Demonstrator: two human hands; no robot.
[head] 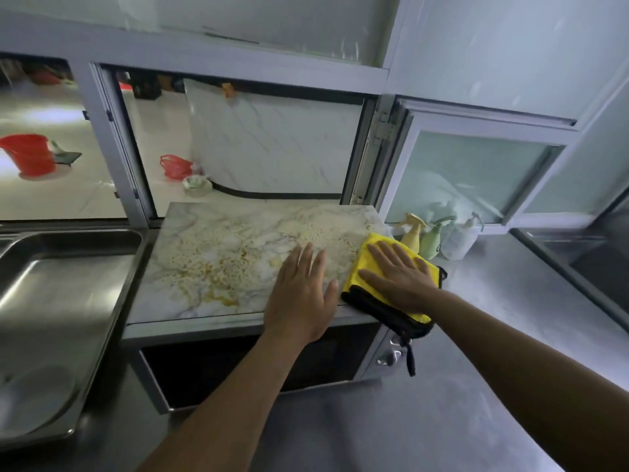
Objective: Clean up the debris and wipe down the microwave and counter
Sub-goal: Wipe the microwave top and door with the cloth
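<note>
My left hand [301,294] lies flat on the marble slab [211,267] that tops the microwave [238,369], near its right front edge, fingers straight and slightly spread, holding nothing. My right hand [398,277] presses flat on the cloth [360,277], fingers straight and a little fanned, thumb out to the left. The cloth is yellow with a black edge; it sits on the slab's right front corner and hangs over the edge, a black loop dangling down by the microwave's knobs [391,352].

Debris [218,253], yellowish crumbs and orange-brown smears, covers much of the slab, thickest across the middle and toward the far right, left of both hands.

The microwave stands on a steel counter [459,386]. A sink [61,284] lies to the left. Far right, just past the cloth, three bottles [432,240] stand together against the window frame: one yellow, one green, one clear. Through the window at far left, a red bucket [29,155] and a red basket [175,166] sit on a pale floor.
</note>
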